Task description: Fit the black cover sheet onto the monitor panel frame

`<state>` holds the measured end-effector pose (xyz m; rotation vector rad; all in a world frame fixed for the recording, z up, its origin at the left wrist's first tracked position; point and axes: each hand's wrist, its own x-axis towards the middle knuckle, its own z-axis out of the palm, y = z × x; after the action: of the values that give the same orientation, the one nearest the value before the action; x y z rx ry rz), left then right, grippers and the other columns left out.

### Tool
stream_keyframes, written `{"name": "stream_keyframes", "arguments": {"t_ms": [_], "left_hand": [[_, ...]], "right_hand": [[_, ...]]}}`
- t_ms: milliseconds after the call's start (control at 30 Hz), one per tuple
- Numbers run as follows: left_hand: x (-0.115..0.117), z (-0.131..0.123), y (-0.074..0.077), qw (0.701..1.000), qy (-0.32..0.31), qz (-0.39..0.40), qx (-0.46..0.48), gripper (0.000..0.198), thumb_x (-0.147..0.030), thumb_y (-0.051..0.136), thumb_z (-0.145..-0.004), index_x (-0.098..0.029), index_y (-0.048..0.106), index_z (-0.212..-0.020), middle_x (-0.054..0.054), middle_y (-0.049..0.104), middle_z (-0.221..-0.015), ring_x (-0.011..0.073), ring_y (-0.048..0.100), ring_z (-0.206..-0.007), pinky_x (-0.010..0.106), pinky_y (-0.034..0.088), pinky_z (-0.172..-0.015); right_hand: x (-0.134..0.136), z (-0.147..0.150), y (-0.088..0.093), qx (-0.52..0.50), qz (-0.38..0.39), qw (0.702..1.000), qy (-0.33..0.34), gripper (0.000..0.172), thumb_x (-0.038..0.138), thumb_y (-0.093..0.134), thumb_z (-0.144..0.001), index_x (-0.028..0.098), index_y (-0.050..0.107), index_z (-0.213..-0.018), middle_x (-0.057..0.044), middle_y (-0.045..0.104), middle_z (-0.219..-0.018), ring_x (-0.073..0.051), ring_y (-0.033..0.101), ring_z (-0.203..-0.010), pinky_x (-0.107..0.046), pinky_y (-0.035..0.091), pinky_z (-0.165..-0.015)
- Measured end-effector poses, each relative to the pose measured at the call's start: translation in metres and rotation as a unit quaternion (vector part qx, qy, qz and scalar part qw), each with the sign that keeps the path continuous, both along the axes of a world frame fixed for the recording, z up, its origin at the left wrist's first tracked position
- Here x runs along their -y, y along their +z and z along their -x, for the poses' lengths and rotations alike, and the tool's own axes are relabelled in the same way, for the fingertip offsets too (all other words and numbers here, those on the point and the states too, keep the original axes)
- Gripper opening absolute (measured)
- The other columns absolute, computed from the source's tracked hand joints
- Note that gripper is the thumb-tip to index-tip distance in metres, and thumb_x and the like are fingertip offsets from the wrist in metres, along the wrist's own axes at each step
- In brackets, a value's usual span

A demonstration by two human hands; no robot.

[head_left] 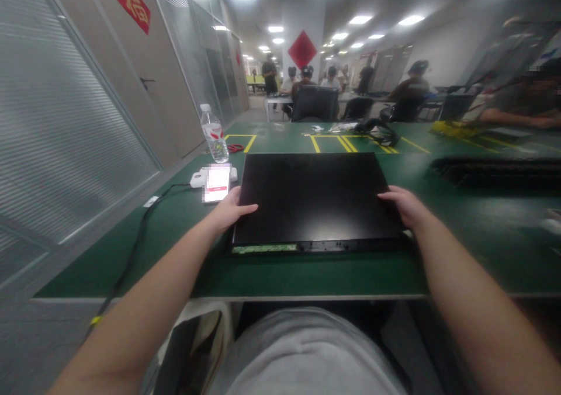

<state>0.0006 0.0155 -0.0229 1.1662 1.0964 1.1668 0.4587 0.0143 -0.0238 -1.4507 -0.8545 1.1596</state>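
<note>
A black flat display panel (311,199) is in front of me at the green table (307,281), screen side up. Along its near edge runs a bare green circuit strip (265,248). My left hand (231,209) grips the panel's left edge, thumb on top and the other fingers mostly hidden at the side. At the right edge my right hand (405,207) holds on the same way, thumb over the screen. Whether the panel rests on the table or is slightly lifted, I cannot tell. Just beyond my left hand lies a lit phone (217,183).
A water bottle (214,135) stands at the back left, near red-handled scissors (235,148). A white power strip (199,177) trails a black cable (142,225) over the left edge. Dark stacked parts (495,173) lie right. A person (517,111) sits at the far right.
</note>
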Motion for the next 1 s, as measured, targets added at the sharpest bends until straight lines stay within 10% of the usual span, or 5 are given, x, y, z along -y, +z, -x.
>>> {"name": "stream_keyframes", "arguments": {"t_ms": [1000], "left_hand": [[0.0007, -0.0004, 0.0007, 1.000, -0.006, -0.007, -0.012, 0.068, -0.016, 0.096, -0.056, -0.021, 0.066, -0.116, 0.011, 0.074, -0.129, 0.0342, 0.065, -0.130, 0.052, 0.053, -0.110]], "right_hand": [[-0.0007, 0.0047, -0.0004, 0.039, -0.043, 0.998, -0.018, 0.047, 0.016, 0.071, -0.058, 0.029, 0.066, -0.103, -0.001, 0.075, -0.084, -0.025, 0.071, -0.075, -0.037, 0.057, -0.066]]}}
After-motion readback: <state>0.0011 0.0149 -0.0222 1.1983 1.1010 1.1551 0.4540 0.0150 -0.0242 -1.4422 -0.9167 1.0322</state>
